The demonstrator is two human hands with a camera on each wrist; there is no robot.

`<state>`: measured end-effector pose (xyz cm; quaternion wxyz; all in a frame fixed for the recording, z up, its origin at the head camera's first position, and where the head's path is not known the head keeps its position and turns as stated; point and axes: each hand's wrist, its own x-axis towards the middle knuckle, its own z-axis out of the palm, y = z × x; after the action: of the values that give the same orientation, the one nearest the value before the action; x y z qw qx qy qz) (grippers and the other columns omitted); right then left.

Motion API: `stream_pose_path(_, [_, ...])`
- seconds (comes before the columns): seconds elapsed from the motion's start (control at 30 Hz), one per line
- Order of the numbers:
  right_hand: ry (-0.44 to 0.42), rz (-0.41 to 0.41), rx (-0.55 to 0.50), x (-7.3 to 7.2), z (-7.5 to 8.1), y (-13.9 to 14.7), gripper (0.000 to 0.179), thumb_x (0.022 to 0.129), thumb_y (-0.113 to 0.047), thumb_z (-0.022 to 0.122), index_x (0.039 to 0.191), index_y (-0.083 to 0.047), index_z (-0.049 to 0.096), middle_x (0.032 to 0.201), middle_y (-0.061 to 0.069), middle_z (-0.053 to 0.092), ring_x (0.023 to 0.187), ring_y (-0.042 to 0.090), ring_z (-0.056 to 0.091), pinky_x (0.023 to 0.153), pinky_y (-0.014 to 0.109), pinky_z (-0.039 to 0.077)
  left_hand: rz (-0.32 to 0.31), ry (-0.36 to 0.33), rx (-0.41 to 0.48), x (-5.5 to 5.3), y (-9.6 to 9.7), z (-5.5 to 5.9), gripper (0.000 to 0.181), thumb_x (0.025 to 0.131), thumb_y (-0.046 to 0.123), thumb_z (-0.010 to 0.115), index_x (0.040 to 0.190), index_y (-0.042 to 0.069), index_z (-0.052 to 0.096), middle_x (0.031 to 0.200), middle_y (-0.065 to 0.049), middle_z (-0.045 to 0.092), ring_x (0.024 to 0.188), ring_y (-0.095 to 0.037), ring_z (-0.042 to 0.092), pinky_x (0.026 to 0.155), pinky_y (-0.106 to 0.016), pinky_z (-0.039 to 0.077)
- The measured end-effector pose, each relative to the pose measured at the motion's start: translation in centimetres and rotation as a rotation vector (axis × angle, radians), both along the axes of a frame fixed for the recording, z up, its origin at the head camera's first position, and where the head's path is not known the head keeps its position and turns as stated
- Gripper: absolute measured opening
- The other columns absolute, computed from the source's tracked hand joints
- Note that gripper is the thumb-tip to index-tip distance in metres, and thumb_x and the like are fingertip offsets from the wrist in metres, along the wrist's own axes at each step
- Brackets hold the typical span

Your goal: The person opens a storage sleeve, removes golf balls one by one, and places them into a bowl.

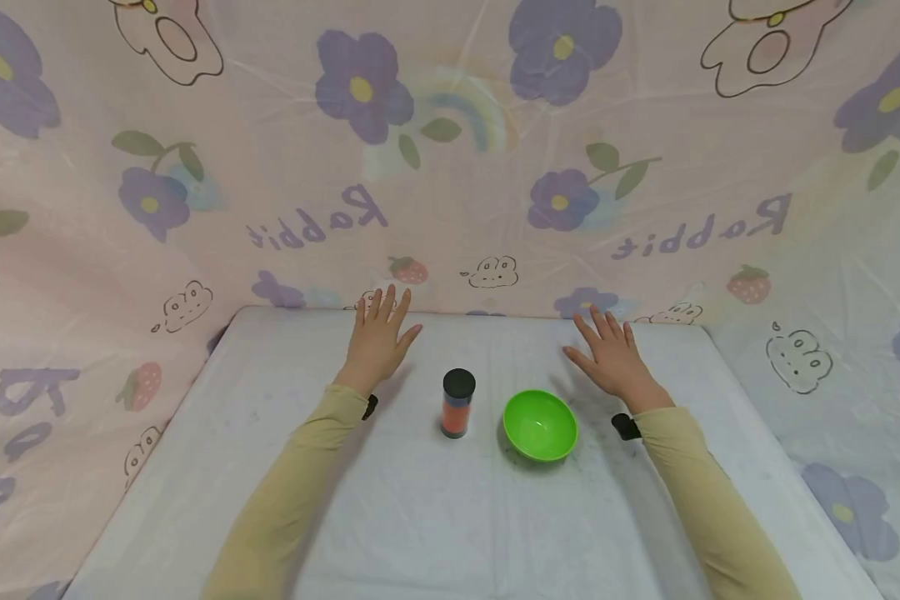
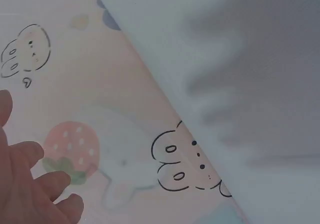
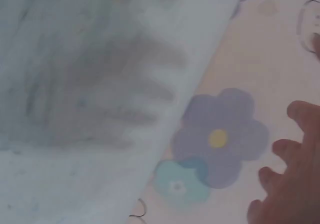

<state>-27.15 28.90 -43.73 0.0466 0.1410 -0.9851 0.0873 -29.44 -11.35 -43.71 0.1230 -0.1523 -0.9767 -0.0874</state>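
My left hand [image 1: 376, 348] is held out over the far part of the table, fingers straight and spread, with nothing in it. To the far right, my right hand [image 1: 610, 358] stretches out the same way, also holding nothing. Between the two, nearer to me, stand a small cylindrical container [image 1: 457, 404] with a black lid and orange-red lower part, and a bright green bowl [image 1: 540, 426]. The container is upright, left of the bowl and apart from it; its contents cannot be made out. Neither hand touches either thing. Both wrist views show fingertips and hand shadows on the white cloth.
A white cloth covers the table [image 1: 420, 525]. Behind it and along both sides hangs a pink curtain [image 1: 450, 192] printed with flowers, rabbits and strawberries. A black wrist strap [image 1: 626, 427] shows at the right sleeve, another [image 1: 371, 407] at the left.
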Motion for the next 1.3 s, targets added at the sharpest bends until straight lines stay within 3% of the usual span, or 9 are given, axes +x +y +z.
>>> stream_pose_path(0.13, [0.002, 0.047, -0.046, 0.9, 1.2, -0.3, 0.074, 0.086, -0.050, 0.047, 0.143, -0.014, 0.016, 0.145, 0.019, 0.007, 0.130, 0.041, 0.002, 0.098, 0.059, -0.001, -0.047, -0.009, 0.057, 0.7, -0.6, 0.8, 0.065, 0.091, 0.054, 0.025, 0.143, 0.024, 0.001, 0.147, -0.012, 0.006, 0.132, -0.030, 0.000, 0.103, -0.049, -0.002])
stream_pose_path(0.33, [0.005, 0.137, -0.152, 2.5, 2.9, -0.7, 0.072, 0.086, -0.039, 0.055, 0.141, -0.007, 0.021, 0.142, 0.022, 0.015, 0.127, 0.042, 0.014, 0.097, 0.058, 0.014, -0.146, -0.064, 0.279, 2.3, -1.0, 2.7, 0.065, 0.090, 0.050, 0.038, 0.143, 0.023, 0.013, 0.146, -0.007, 0.016, 0.132, -0.025, 0.013, 0.105, -0.043, 0.007])
stream_pose_path(0.53, [-0.089, 0.139, -0.311, 4.0, 4.8, -1.8, 0.066, 0.087, -0.042, 0.052, 0.141, -0.024, 0.019, 0.140, 0.008, 0.027, 0.125, 0.030, 0.028, 0.096, 0.051, 0.027, -0.241, -0.117, 0.423, 4.2, -1.2, 4.2, 0.065, 0.088, 0.047, 0.046, 0.142, 0.020, 0.020, 0.143, 0.004, 0.023, 0.130, -0.018, 0.021, 0.103, -0.038, 0.020])
stream_pose_path(0.73, [-0.115, 0.203, -0.480, 5.1, 5.8, -2.8, 0.062, 0.086, -0.037, 0.055, 0.139, -0.033, 0.022, 0.133, 0.002, 0.039, 0.118, 0.029, 0.040, 0.091, 0.050, 0.034, -0.305, -0.166, 0.520, 5.7, -1.5, 4.7, 0.062, 0.089, 0.044, 0.047, 0.140, 0.019, 0.025, 0.140, 0.001, 0.030, 0.127, -0.020, 0.029, 0.101, -0.038, 0.026])
stream_pose_path(0.97, [-0.130, 0.247, -0.571, 6.0, 6.5, -3.6, 0.061, 0.087, -0.033, 0.055, 0.138, -0.035, 0.022, 0.128, -0.004, 0.042, 0.115, 0.027, 0.044, 0.093, 0.047, 0.034, -0.360, -0.288, 0.699, 7.1, -1.7, 4.7, 0.054, 0.088, 0.035, 0.053, 0.137, 0.019, 0.034, 0.133, -0.001, 0.041, 0.118, -0.019, 0.042, 0.096, -0.036, 0.034])
stream_pose_path(1.17, [-0.182, 0.303, -0.664, 8.3, 9.4, -5.5, 0.058, 0.088, -0.019, 0.055, 0.138, -0.023, 0.025, 0.128, 0.005, 0.043, 0.114, 0.033, 0.044, 0.091, 0.049, 0.035, -0.409, -0.411, 0.837, 9.1, -1.6, 6.2, 0.051, 0.087, 0.016, 0.058, 0.133, 0.012, 0.038, 0.130, -0.010, 0.044, 0.115, -0.027, 0.045, 0.095, -0.045, 0.033])
stream_pose_path(1.3, [-0.221, 0.313, -0.691, 9.4, 10.4, -6.6, 0.057, 0.089, -0.016, 0.055, 0.138, -0.021, 0.026, 0.128, 0.005, 0.042, 0.114, 0.030, 0.045, 0.090, 0.045, 0.038, -0.444, -0.457, 0.862, 10.0, -1.5, 6.7, 0.053, 0.085, 0.011, 0.060, 0.133, 0.008, 0.038, 0.130, -0.013, 0.043, 0.116, -0.030, 0.043, 0.096, -0.045, 0.032])
